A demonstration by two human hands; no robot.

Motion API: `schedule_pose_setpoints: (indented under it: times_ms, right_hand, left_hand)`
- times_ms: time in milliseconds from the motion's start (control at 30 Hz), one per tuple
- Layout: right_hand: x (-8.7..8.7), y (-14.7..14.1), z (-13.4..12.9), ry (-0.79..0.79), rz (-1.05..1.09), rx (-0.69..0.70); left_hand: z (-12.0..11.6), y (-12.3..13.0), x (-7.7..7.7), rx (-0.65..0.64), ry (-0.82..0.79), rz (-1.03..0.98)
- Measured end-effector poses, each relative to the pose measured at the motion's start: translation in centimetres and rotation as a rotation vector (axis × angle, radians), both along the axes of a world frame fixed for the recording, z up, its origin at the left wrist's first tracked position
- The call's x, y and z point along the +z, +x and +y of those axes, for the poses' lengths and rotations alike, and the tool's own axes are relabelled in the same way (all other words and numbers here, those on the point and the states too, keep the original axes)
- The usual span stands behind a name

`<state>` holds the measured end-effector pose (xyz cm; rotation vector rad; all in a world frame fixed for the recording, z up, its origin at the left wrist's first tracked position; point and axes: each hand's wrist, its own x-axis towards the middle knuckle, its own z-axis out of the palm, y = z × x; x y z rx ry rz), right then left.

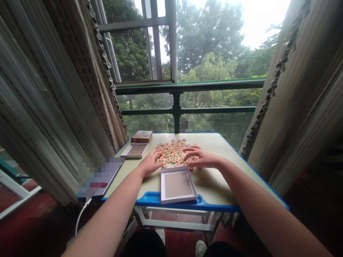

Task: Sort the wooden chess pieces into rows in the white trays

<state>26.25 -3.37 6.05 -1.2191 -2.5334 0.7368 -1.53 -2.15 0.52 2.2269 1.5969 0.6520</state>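
Note:
Many round wooden Chinese chess pieces (171, 155) with red and black characters lie spread in a flat cluster on the table, a few at the far side seeming stacked. At the cluster's left edge rests my left hand (150, 163), fingers apart against the nearest pieces. My right hand (202, 157) reaches over the right side with spread fingers, covering some pieces there. Nothing shows gripped in either hand. Just in front of the pieces sits a shallow white box part (179, 200), its inside bare, at the table's near edge.
The pale table (214, 189) has a blue rim. On its far left are another shallow box (134, 156) and a small stack of books or boxes (142, 135). A blurred-out device (107, 178) with a white cable (77, 221) lies at the left edge. Curtains flank the window.

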Motion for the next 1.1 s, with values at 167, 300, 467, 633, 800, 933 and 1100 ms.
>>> schedule_pose_setpoints:
  times_ms: [167,300,467,633,800,933,1100]
  right_hand:
    - [0.0,-1.4,-1.0,0.043,-0.056,0.093]
    - [0.1,-1.8,-1.4,0.052,-0.026,0.133]
    - [0.1,-1.9,-1.7,0.075,-0.043,0.180]
    - [0.4,-1.9,-2.3,0.071,-0.088,0.228]
    - [0.7,-2.2,-2.8,0.144,-0.105,0.246]
    - [0.7,-2.4,-3.2,0.217,-0.127,0.192]
    - [0.5,-2.1,-4.7,0.276,-0.119,0.142]
  left_hand:
    - [0.0,0.0,-0.1,-0.003,0.007,0.009]
    - [0.2,-0.2,-0.3,-0.001,0.008,0.008]
    - [0.2,-0.2,-0.4,0.003,0.016,-0.003]
    - [0.1,-0.2,-0.4,0.016,0.023,-0.031]
    - [0.0,-0.1,-0.5,0.019,0.055,-0.055]
    - [0.1,0.0,-0.5,0.032,0.074,-0.037]
    - [0.2,0.0,-0.4,0.004,0.100,0.005]
